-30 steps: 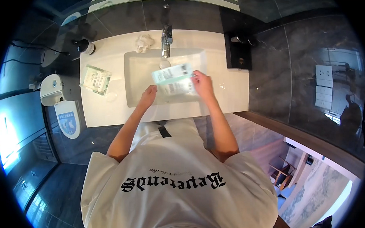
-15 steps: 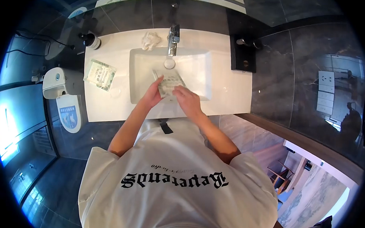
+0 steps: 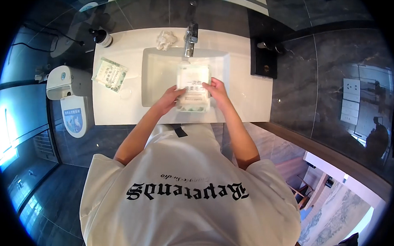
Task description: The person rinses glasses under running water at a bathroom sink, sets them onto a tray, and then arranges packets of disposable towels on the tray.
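Over the sink (image 3: 152,93), a flat white-and-green packet of disposable towels (image 3: 194,75) is held up, its printed front facing me. My left hand (image 3: 168,99) grips the packet's left edge, thumb on the front. The right edge is pinched by my right hand (image 3: 216,88), with the thumb also on the printed face. The fingers behind the packet are hidden. A similar packet (image 3: 110,74) lies at an angle on the counter to the left. Beside the tap (image 3: 191,38) sits a crumpled white cloth or tissue (image 3: 166,40).
A dark pump bottle (image 3: 102,37) stands at the counter's back left. At the right end is a black box or tray (image 3: 263,64). A toilet (image 3: 71,112) is on the left, and wall sockets (image 3: 351,89) are on the dark right wall.
The packet has turned from tilted and low over the basin to upright, face toward me. My right hand has moved from its lower edge up to its right side.
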The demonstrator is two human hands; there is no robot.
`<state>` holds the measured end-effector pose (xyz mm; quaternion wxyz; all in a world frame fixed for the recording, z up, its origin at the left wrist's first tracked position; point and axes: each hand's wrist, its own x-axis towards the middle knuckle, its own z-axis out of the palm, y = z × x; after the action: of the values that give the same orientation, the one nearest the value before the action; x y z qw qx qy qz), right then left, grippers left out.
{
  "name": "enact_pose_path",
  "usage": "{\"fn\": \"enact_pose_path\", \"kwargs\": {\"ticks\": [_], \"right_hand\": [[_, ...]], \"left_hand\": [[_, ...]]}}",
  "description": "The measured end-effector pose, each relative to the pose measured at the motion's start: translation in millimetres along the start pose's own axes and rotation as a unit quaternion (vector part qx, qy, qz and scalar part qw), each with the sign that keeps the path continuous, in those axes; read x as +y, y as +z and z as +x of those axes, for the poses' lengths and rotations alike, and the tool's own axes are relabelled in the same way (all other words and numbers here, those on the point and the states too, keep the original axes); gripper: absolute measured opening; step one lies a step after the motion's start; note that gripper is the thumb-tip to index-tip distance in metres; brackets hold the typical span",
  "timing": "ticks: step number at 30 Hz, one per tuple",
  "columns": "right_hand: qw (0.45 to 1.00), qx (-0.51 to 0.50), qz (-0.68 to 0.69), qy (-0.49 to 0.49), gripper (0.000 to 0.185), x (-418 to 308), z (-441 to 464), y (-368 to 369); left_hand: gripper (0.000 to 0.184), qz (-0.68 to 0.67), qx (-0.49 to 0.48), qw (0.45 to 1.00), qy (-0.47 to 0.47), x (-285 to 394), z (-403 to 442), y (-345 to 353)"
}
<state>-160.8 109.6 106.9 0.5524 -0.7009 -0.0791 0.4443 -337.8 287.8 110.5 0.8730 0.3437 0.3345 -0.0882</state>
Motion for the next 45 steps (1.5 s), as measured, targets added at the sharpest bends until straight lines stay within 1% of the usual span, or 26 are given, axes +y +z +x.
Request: {"fn": "enact_pose_path", "kwargs": {"ticks": [1,2,4,5,7,10,11,14,18,19,22,23,24,28,31,32,34,36,37,38,39,40,41,42,43,45], "right_hand": [[0.995,0.038,-0.056,-0.068,0.024,23.1,19.5,-17.4],[0.950,0.131,-0.277,-0.054,0.029,35.4,37.8,-39.4],[0.834,0.285,-0.463,-0.089,0.028,-10.9,12.0,-29.4],[0.834,0.286,-0.463,-0.090,0.028,-11.6,13.0,-26.6],[0.894,0.165,-0.394,-0.132,0.028,-9.7,16.9,-21.0],[0.923,0.062,-0.358,-0.123,0.027,-0.4,27.2,-20.3],[0.923,0.062,-0.359,-0.124,0.027,2.3,27.9,-22.6],[0.818,0.225,-0.524,-0.079,0.026,-15.0,14.3,-19.2],[0.892,0.096,-0.433,-0.092,0.017,-7.9,22.4,-14.2],[0.845,0.173,-0.499,-0.089,0.019,-14.1,14.0,-6.7],[0.831,0.205,-0.507,-0.097,0.024,-4.6,22.3,-5.8],[0.889,0.128,-0.433,-0.081,0.024,0.7,27.4,-8.9],[0.888,0.129,-0.433,-0.082,0.024,-4.0,25.1,-5.6],[0.837,0.191,-0.500,-0.111,0.024,-7.2,25.8,-0.3],[0.919,0.055,-0.384,-0.066,0.022,-11.2,35.9,-9.3],[0.919,0.056,-0.384,-0.066,0.022,-9.6,35.2,-8.7],[0.827,0.160,-0.503,-0.192,0.019,-11.3,31.0,-5.4],[0.805,0.181,-0.538,-0.171,0.019,-12.1,35.1,-8.9],[0.930,0.106,-0.335,-0.104,0.018,-10.1,39.8,-11.3],[0.993,0.023,-0.110,-0.028,0.018,-6.8,43.1,-12.7],[0.992,0.020,-0.100,-0.070,0.019,-5.3,42.6,-9.0],[0.992,0.020,-0.101,-0.070,0.019,-5.9,42.3,-10.1],[0.938,0.106,-0.310,-0.113,0.021,-6.3,41.5,-12.3],[0.833,0.185,-0.501,-0.147,0.023,-3.3,39.9,-15.4],[0.905,0.153,-0.386,-0.097,0.022,-2.3,40.5,-18.4],[0.915,0.120,-0.374,-0.095,0.022,-0.1,48.1,-18.4]], "left_hand": [[0.048,0.075,0.051,0.996,-0.007,-1.9,3.0,-6.0],[0.047,0.149,0.100,0.984,-0.015,-5.4,5.6,-12.3],[0.049,0.175,0.125,0.976,-0.022,-14.7,12.1,-30.8],[0.051,0.201,0.151,0.967,-0.030,-17.5,14.1,-39.0],[0.045,0.178,0.150,0.972,-0.027,-18.7,13.9,-47.3],[0.040,0.154,0.146,0.977,-0.018,-20.8,12.7,-59.7],[0.041,0.156,0.142,0.977,-0.010,-20.9,13.3,-62.7],[0.039,0.150,0.150,0.977,-0.012,-17.8,10.2,-64.0],[0.047,0.161,0.131,0.978,0.006,-14.7,8.9,-60.7],[0.046,0.164,0.127,0.978,0.005,-15.2,10.7,-61.0],[0.045,0.165,0.121,0.979,0.005,-15.1,14.0,-61.0],[0.045,0.161,0.119,0.980,0.002,-15.4,14.7,-61.1],[0.045,0.162,0.119,0.980,0.003,-16.3,16.4,-61.6],[0.046,0.162,0.119,0.980,0.004,-15.8,15.1,-58.7],[0.046,0.160,0.116,0.980,0.004,-15.1,13.1,-56.7],[0.046,0.156,0.113,0.981,0.006,-16.3,12.9,-56.9],[0.045,0.155,0.112,0.982,0.009,-16.1,10.4,-55.5],[0.045,0.154,0.111,0.982,0.011,-17.3,10.8,-55.9],[0.045,0.155,0.112,0.981,0.008,-18.0,13.0,-57.6],[0.045,0.157,0.114,0.981,0.003,-18.8,14.5,-59.7],[0.045,0.157,0.114,0.981,0.003,-18.0,14.0,-59.4],[0.045,0.157,0.115,0.981,0.008,-17.9,13.3,-59.1],[0.045,0.158,0.116,0.981,0.012,-18.3,12.2,-59.0],[0.045,0.157,0.115,0.981,0.010,-19.6,10.0,-58.2],[0.045,0.156,0.115,0.981,0.007,-18.3,9.7,-57.5],[0.045,0.155,0.116,0.981,0.005,-14.5,9.3,-56.8]]}}
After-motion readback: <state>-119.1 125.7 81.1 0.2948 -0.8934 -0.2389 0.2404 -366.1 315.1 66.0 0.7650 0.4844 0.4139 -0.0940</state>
